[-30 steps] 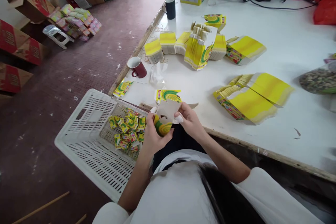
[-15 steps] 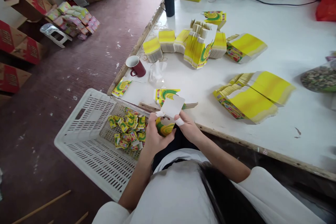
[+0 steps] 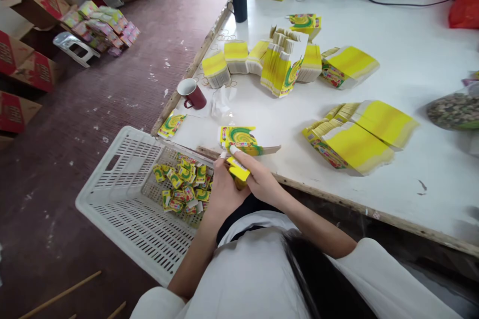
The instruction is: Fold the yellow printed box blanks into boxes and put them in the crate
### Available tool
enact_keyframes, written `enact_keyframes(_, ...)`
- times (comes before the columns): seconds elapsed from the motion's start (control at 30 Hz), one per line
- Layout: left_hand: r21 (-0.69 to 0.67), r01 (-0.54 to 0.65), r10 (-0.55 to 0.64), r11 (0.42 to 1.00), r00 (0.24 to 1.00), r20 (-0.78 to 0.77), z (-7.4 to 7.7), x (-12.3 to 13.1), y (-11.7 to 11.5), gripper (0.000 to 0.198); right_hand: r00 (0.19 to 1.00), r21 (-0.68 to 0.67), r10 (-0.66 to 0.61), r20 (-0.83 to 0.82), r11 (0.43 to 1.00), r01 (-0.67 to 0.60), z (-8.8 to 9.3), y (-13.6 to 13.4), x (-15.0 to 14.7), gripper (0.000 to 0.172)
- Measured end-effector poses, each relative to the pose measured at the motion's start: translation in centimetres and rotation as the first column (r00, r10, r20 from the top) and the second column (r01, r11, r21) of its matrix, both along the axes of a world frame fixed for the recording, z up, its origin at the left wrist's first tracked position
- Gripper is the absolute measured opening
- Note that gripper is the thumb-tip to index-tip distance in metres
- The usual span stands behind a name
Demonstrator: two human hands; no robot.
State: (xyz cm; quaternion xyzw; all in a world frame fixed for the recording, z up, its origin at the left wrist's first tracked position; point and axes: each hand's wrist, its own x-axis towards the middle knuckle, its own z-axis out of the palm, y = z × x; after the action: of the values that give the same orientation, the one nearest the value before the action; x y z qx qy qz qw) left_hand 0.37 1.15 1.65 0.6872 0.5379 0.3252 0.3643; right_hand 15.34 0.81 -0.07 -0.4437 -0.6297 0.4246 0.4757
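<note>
Between my two hands is a small yellow cardboard box, with a barcode on its upturned face. My left hand wraps around its left side. From the right, my right hand grips it, thumb along the top face. White wrapping shows on some of my fingertips. Just beyond my hands, a stack of flat yellow and green cartons lies at the table edge. Below and left, a white plastic basket holds several folded small boxes.
On the white table stand a maroon mug, a dark mug and bundles of yellow cartons. A single flat carton lies at the left corner. A bag of small pieces sits far right. Wooden edging borders the table.
The box's white flap, raised before, is now folded down, and the barcoded yellow face shows on top. My right hand has moved left over the box, close to my left hand.
</note>
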Motion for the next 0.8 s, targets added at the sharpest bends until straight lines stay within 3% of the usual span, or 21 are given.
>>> enact_keyframes(0.1,0.128,0.011,0.012,0.992,0.983,-0.181,-0.1,-0.7,-0.1,0.066,0.993,0.063,-0.117,0.026,0.991,0.115,-0.4,0.3,0.4,0.059)
enact_keyframes(0.23,0.215,0.101,-0.056,0.971,0.977,-0.208,0.7,-2.5,0.4,0.058,0.982,0.197,0.033,0.185,0.978,-0.07,-0.8,0.3,1.3,0.058)
enact_keyframes(0.33,0.269,0.134,-0.073,0.954,0.972,-0.223,1.4,-3.7,1.1,0.059,0.955,0.166,0.096,0.281,0.975,-0.147,-0.6,0.5,2.3,0.042)
enact_keyframes(0.5,0.307,0.147,-0.078,0.94,0.971,-0.226,2.2,-3.9,1.5,0.06,0.942,0.196,0.236,0.237,0.938,-0.285,0.5,1.7,4.0,0.02)
enact_keyframes(0.6,0.371,0.141,-0.041,0.918,0.964,-0.264,2.1,-3.3,1.3,0.059,0.953,0.191,0.197,0.229,0.951,-0.242,0.4,1.7,3.7,0.027)
enact_keyframes(0.7,0.321,0.108,-0.048,0.941,0.981,-0.189,1.5,-2.8,1.0,0.064,0.964,0.208,0.1,0.245,0.966,-0.153,-0.4,1.2,2.8,0.034)
enact_keyframes(0.8,0.166,-0.073,0.07,0.983,0.997,0.027,0.5,-2.7,0.8,0.082,0.972,0.263,0.027,0.232,0.961,-0.09,-1.0,1.1,2.4,0.029)
